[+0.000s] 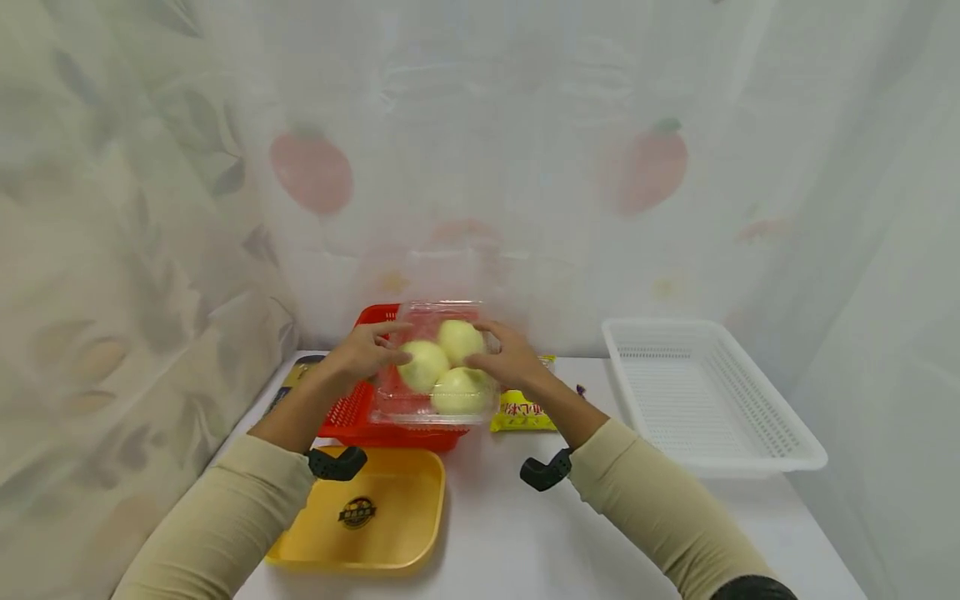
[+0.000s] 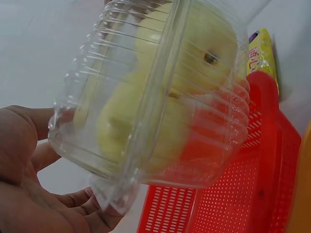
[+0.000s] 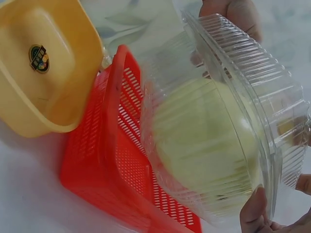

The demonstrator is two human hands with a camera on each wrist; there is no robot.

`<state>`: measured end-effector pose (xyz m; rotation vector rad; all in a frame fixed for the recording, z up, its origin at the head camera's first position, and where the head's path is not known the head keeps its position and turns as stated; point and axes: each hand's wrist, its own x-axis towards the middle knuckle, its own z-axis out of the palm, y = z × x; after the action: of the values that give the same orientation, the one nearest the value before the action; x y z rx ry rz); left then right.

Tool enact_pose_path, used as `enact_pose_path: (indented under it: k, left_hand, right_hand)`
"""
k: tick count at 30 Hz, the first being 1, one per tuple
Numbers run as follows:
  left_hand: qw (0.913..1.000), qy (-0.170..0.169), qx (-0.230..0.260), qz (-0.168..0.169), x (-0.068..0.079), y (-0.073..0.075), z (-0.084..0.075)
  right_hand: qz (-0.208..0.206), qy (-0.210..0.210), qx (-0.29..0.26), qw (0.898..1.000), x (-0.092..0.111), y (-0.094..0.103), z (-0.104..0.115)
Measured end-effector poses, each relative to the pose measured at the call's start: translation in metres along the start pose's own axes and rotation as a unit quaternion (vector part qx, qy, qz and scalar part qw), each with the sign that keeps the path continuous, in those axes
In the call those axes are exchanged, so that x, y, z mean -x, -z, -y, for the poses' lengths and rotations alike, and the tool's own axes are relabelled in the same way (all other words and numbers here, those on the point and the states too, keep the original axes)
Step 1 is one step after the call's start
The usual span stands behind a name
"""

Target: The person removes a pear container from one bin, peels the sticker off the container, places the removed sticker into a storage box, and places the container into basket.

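A clear plastic clamshell box with three pale yellow round fruits inside is held up between both hands, above the red basket. My left hand grips its left side; in the left wrist view, fingers curl at the box's rim. On the opposite side my right hand grips the box, its thumb at the rim in the right wrist view. The lid sits over the fruits, and the box is tilted. It hides part of the red basket behind it.
A yellow tray with a dark round label stands in front of the red basket. To the right is a white slotted basket. A yellow packet lies behind the right wrist, and a gold-and-dark package at the left edge. Curtains surround the table.
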<state>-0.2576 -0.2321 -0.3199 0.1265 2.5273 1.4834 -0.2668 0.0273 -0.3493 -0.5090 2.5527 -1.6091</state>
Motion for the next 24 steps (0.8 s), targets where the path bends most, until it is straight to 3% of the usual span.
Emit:
enact_pose_path:
  k: [3,8,16,24]
  left_hand:
    - [1.0,0.007,0.0,-0.004,-0.003,0.005,0.006]
    - [0.9999,0.011,0.001,-0.009,-0.008,0.011,0.016]
    - [0.9994,0.021,0.023,-0.018,-0.015,0.015,0.032]
    - [0.998,0.034,0.045,-0.029,-0.023,0.017,0.046]
  right_hand:
    - [0.002,0.006,0.023,1.0,-0.007,-0.008,0.0]
    - [0.017,-0.018,0.009,1.0,-0.016,-0.02,-0.005]
    - [0.021,-0.006,0.013,1.0,-0.029,-0.034,-0.009]
    - [0.021,-0.064,0.004,0.998,-0.038,-0.046,-0.016]
